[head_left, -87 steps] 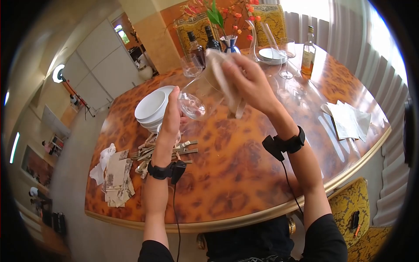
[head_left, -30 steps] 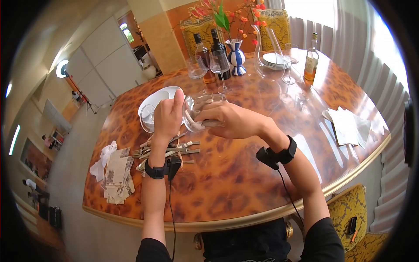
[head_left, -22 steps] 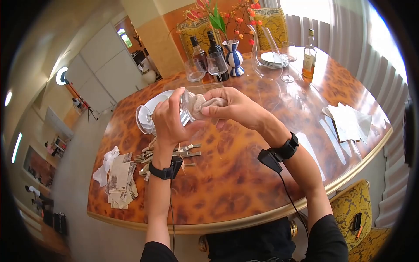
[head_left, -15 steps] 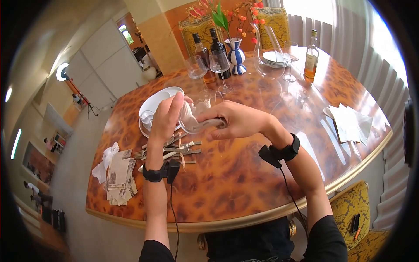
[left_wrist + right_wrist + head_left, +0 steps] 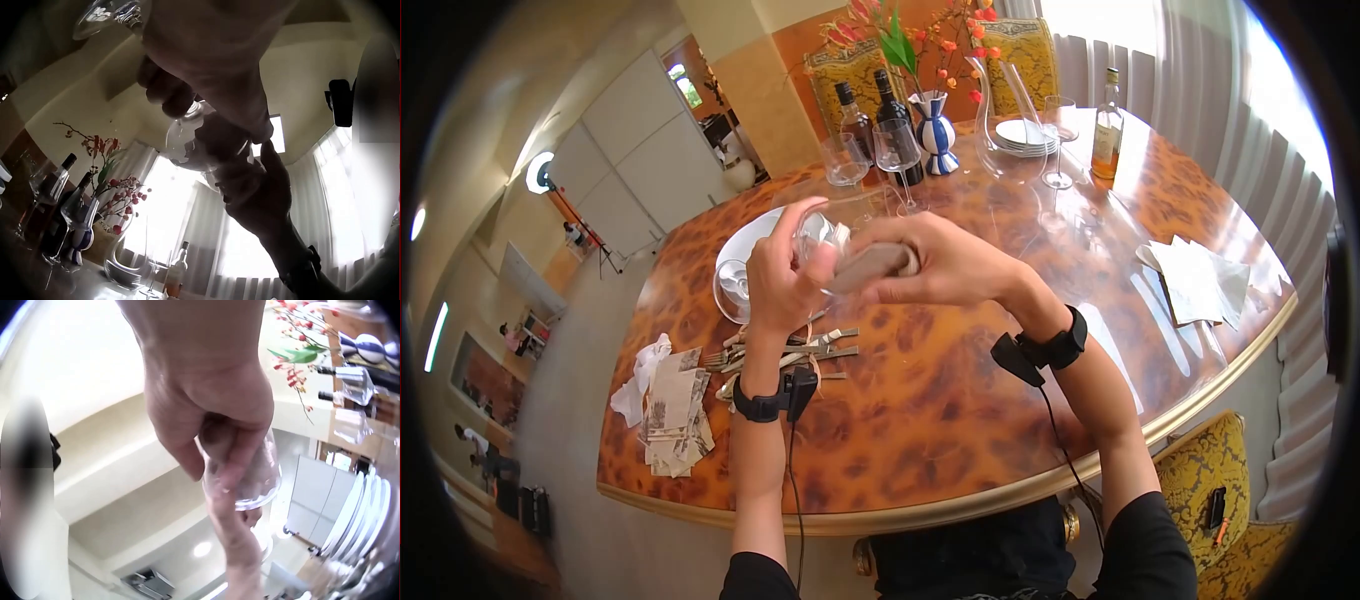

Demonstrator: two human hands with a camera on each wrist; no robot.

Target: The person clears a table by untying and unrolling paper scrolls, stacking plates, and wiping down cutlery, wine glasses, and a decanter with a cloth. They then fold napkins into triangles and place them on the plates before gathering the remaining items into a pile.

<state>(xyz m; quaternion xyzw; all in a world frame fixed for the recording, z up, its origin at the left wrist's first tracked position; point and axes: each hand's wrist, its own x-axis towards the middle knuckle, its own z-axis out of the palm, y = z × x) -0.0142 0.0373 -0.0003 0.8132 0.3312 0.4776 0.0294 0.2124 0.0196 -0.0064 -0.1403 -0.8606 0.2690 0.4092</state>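
A clear stemmed glass (image 5: 187,140) lies sideways between the hands above the table. My left hand (image 5: 775,280) grips it around the bowl's base, and its round foot (image 5: 732,290) sticks out to the left. At the bowl's mouth my right hand (image 5: 950,262) holds a bunched beige cloth (image 5: 878,262), part of it inside the bowl. In the right wrist view, fingers of the right hand (image 5: 209,394) reach into the glass (image 5: 269,478); the fingertips are partly hidden.
White bowls (image 5: 750,238) stand behind the left hand, with cutlery (image 5: 825,350) and patterned paper (image 5: 675,410) nearer. Two stemmed glasses (image 5: 897,145), dark bottles, a vase (image 5: 937,135), a decanter and plates stand at the back. White napkins (image 5: 1190,280) lie right.
The right hand has brought the cloth down from the air to the glass's mouth. Over the last half second both hands have turned slightly, and the left thumb has moved across the glass.
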